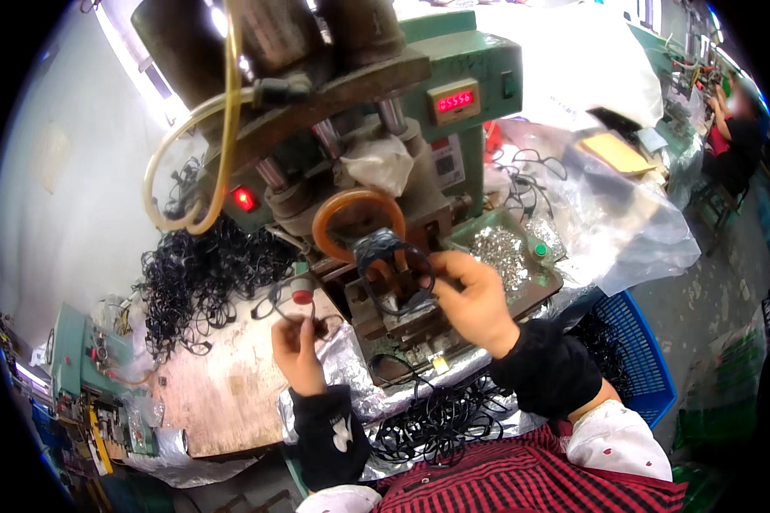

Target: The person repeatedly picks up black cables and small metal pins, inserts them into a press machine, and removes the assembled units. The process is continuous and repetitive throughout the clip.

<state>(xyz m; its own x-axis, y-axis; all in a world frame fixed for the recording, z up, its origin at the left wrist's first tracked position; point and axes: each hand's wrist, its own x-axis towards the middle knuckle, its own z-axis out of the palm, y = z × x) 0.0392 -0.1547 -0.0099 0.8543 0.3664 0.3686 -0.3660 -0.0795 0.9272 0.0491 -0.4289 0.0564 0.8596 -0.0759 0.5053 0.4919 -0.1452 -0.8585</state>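
Note:
In front of the press's opening, my right hand (479,303) pinches a black looped piece (393,312), its thumb and forefinger at the loop's right side. The piece looks like a thin plastic frame; its exact kind is unclear. My left hand (299,355) is raised beside a red push button (301,291), its fingers closed on a thin dark looped piece (269,303) that is partly hidden. An orange ring (321,224) hangs on the green press (479,64) just above the piece in my right hand. A metal die block (411,323) lies below that piece.
Tangled black looped pieces (201,278) are heaped on the wooden table (218,376) at left. More black pieces (441,423) lie near my lap. A tray of metal scraps (500,248), clear plastic sheeting (633,227) and a blue basket (646,359) are at right. Another person (740,137) sits farther off.

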